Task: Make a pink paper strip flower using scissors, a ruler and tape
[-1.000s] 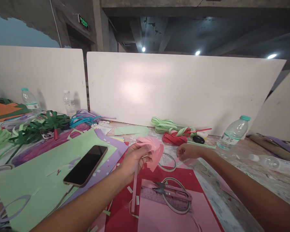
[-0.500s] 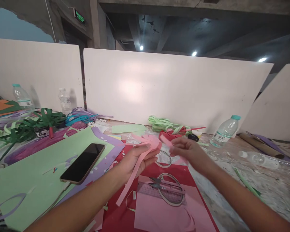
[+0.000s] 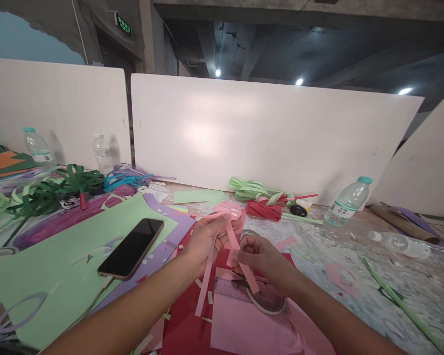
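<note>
My left hand [image 3: 207, 241] is closed around a cluster of pink paper strips [image 3: 227, 209] with looped ends. One strip hangs below the fingers toward the red paper [image 3: 185, 315]. My right hand [image 3: 264, 259] pinches another pink strip [image 3: 249, 279] that runs down from the cluster. Below the hands lie a clear ruler [image 3: 229, 289] and a tape roll [image 3: 270, 309] on a pink sheet [image 3: 240, 330]. Scissors there are mostly hidden by the right hand and the strip.
A phone [image 3: 131, 249] rests on green paper [image 3: 59, 276] at left. Bundles of green strips [image 3: 246, 187] and red strips [image 3: 264, 209] lie behind the hands. Water bottles [image 3: 350, 202] stand near white panels [image 3: 274, 138]; another bottle [image 3: 399, 244] lies on its side.
My right hand has moved down and left, close to the left hand, and now pinches a strip lower down. The scissors have become mostly covered. The view has shifted slightly.
</note>
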Demonstrator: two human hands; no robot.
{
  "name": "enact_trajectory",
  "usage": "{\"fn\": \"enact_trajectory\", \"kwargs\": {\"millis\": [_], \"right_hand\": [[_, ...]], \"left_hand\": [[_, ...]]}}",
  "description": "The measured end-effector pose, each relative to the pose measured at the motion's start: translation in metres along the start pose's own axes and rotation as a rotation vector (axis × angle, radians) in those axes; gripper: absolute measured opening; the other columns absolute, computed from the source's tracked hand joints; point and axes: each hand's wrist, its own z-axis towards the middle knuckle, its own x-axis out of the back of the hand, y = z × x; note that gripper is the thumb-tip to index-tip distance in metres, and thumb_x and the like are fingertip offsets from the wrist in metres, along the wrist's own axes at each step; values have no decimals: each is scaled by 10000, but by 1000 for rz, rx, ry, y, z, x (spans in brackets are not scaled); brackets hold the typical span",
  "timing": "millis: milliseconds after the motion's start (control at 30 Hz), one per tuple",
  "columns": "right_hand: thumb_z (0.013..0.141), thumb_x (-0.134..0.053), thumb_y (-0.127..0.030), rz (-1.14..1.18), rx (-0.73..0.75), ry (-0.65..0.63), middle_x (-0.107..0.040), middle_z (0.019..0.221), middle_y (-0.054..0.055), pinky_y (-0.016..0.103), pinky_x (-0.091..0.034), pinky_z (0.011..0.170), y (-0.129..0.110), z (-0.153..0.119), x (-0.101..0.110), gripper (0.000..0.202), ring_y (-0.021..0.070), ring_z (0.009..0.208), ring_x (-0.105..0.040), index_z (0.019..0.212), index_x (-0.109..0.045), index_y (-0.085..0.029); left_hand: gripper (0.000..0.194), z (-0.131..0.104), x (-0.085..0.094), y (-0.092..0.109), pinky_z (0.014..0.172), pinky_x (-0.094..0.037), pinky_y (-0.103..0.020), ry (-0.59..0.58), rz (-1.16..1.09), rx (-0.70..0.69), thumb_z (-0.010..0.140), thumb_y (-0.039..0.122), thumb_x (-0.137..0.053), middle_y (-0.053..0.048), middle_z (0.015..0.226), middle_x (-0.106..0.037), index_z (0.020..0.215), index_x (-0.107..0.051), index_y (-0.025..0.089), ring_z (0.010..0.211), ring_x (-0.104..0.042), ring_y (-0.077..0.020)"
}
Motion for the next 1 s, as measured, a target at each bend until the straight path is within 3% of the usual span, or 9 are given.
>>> {"fn": "enact_trajectory", "kwargs": {"millis": [67,167,267,333,533,733,867,1000], "right_hand": [[736,-676,-359,-37,8,0,-574,630,-6,278,-390,551,-1,1,-1,234,139,577,-513,696,-512,-198],[754,-663,-377,-175,139,129,-533,706,-17,255,-355,545,-5,4,-2,213,128,611,-470,805,-549,-204],[775,-639,-396,-254,261,258,-497,721,-25,249,-337,545,-6,9,-3,215,125,613,-430,803,-525,-215],[778,-637,-408,-265,292,301,-475,683,-34,250,-332,540,-4,12,-5,237,126,595,-419,770,-493,-219],[707,-710,-431,-18,291,196,-569,782,-1,292,-423,646,0,14,-11,371,179,741,-550,928,-484,-239],[675,-726,-408,9,150,151,-453,584,-78,224,-257,475,1,8,-11,390,101,511,-385,920,-474,-237],[718,-684,-445,12,176,197,-493,627,-41,239,-293,509,1,8,-12,303,114,562,-428,821,-518,-213],[693,-697,-451,26,158,174,-528,581,-30,255,-320,515,0,8,-12,300,132,544,-464,763,-534,-210]], "left_hand": [[252,0,0,0,693,-487,-280,11,73,-49,690,330,-746,-91,784,-683,805,-687,113,714,-637,-183],[248,0,1,-1,627,-444,-256,44,197,-96,696,372,-733,-43,660,-633,713,-686,129,644,-587,-155],[318,-3,-2,-1,492,-325,-232,96,355,-151,692,398,-722,34,478,-460,528,-599,155,464,-412,-88],[374,-6,-6,-1,482,-286,-232,102,437,-182,707,388,-704,49,449,-381,456,-545,161,445,-337,-77],[279,-11,-13,2,650,-372,-241,57,531,-284,729,344,-669,-14,628,-557,517,-650,164,652,-478,-144],[400,-7,-7,3,555,-292,-230,90,578,-314,751,365,-645,39,504,-380,434,-509,163,534,-328,-100],[336,-8,-6,-2,532,-281,-234,71,569,-268,750,392,-642,34,517,-405,524,-579,153,529,-337,-101],[409,-8,-4,-7,487,-246,-225,93,533,-284,752,389,-646,51,481,-334,458,-483,157,485,-277,-79]]}}
